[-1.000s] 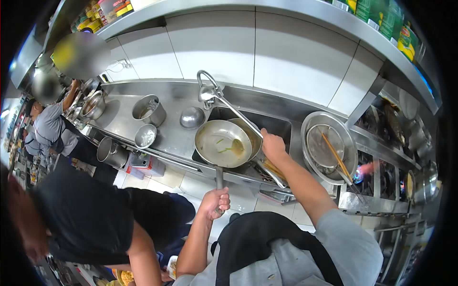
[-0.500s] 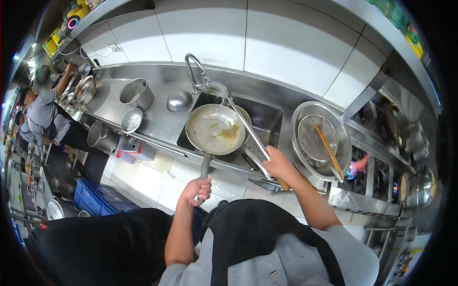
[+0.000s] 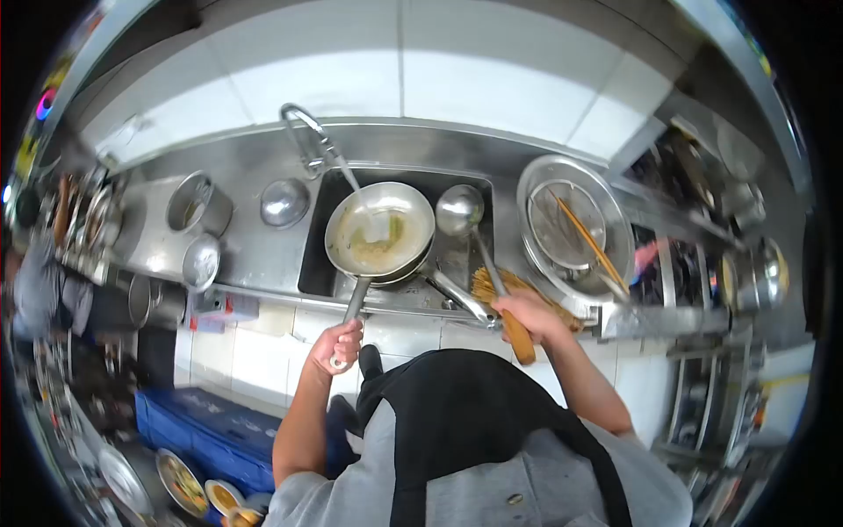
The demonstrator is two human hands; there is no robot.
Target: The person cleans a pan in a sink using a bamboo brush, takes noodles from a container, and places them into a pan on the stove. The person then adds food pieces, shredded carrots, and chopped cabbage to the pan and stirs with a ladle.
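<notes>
My left hand (image 3: 338, 346) is closed around the handle of a frying pan (image 3: 360, 244), which is over the sink (image 3: 310, 279). Water from the faucet (image 3: 307, 132) runs into that pan, where some yellowish-green residue shows. Another pan sits beneath it, mostly hidden, with its handle (image 3: 461, 299) sticking out toward me. In my right hand (image 3: 531, 316) is a ladle (image 3: 460, 211) with a wooden handle end; its metal bowl hangs over the right part of the sink. A bamboo brush (image 3: 485, 286) lies partly behind this hand.
Right of the sink, a large metal basin (image 3: 533, 241) holds a round strainer (image 3: 562, 224) and chopsticks (image 3: 584, 237). Gas burners with a flame (image 3: 648, 255) are farther right. A pot (image 3: 200, 206) and metal bowls (image 3: 284, 203) stand left. A blue crate (image 3: 206, 430) and a co-worker (image 3: 39, 294) are also left.
The ladle's bowl has moved from beside the faucet down to the right of the pan. Water now falls into the pan, and the view has shifted.
</notes>
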